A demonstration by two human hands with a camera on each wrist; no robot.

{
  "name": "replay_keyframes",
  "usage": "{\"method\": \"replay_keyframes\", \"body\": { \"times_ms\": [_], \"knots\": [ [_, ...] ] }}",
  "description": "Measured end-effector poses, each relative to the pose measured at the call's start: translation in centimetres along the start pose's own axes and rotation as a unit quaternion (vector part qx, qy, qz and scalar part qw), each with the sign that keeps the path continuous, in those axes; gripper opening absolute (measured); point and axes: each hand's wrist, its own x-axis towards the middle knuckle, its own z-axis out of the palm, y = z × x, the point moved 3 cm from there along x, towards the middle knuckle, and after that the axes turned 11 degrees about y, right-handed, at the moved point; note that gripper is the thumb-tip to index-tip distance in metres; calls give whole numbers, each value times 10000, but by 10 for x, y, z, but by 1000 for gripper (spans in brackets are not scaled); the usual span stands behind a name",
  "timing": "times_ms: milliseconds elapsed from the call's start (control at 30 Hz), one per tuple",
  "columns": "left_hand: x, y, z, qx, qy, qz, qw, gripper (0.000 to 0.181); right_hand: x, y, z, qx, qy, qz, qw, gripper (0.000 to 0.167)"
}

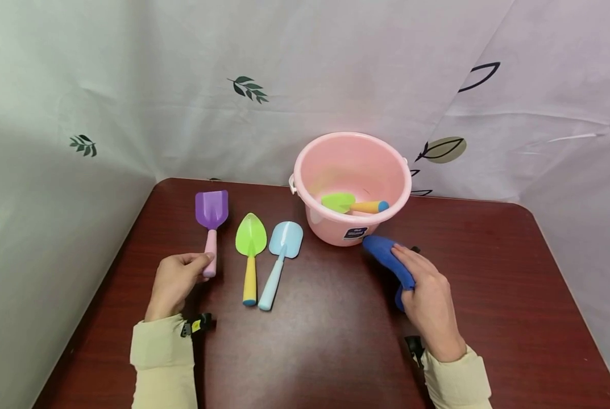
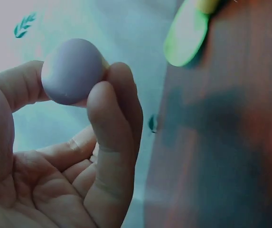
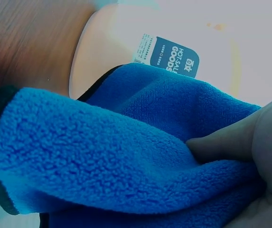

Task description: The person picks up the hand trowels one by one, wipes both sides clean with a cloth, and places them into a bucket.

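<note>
On the left of the dark red-brown, wood-grained table (image 1: 305,352), we list one flat-ended purple shovel (image 1: 212,210) with a pink handle. Our left hand (image 1: 174,282) pinches it near the handle's butt, between thumb and fingertips; the blade points to the far edge.

Beside it, we list one pointed lime-green trowel (image 1: 250,238), its handle yellow with a blue end cap; next to that, one pale-blue, round-cornered shovel (image 1: 286,238), its handle slanting towards the trowel's. Both lie blade outward.

Behind and to the right, we enter one round pink bucket (image 1: 319,222), upright, with a navy label (image 1: 356,234) low on its wall. Inside lies a second green trowel (image 1: 339,202), yellow-handled and blue-capped.

Right of the bucket's base, we note one folded blue fleecy cloth (image 1: 386,253) with dark edging. Our right hand (image 1: 430,295) grips it between thumb and fingers; whether cloth and bucket touch, we cannot tell.
</note>
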Motion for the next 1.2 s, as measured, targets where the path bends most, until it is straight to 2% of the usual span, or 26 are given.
{"method": "replay_keyframes", "body": {
  "times_ms": [133,267,367,467,767,933,1200],
  "knots": [
    [-7,10,-3,237,44,201,9995,51,1,-2,-1,37,38,-9,10000,74],
    [-15,20,-4,557,12,649,9963,42,1,-2,-2,40,59,-25,10000,73],
    [-21,26,-3,767,-139,1012,9918,37,0,-1,-2,15,65,-43,10000,71],
    [-26,32,-1,927,-400,1247,9870,33,-1,-1,-2,-3,56,-59,10000,71],
    [-38,41,11,1068,-1142,1596,9747,18,-1,-3,-2,21,96,-119,9999,72],
    [-43,46,19,1072,-1371,1799,9682,11,-1,-5,-2,34,122,-159,9998,71],
    [-48,51,37,1007,-1688,2100,9577,10,-3,-13,-3,65,24,-261,9996,73]
  ]
}}
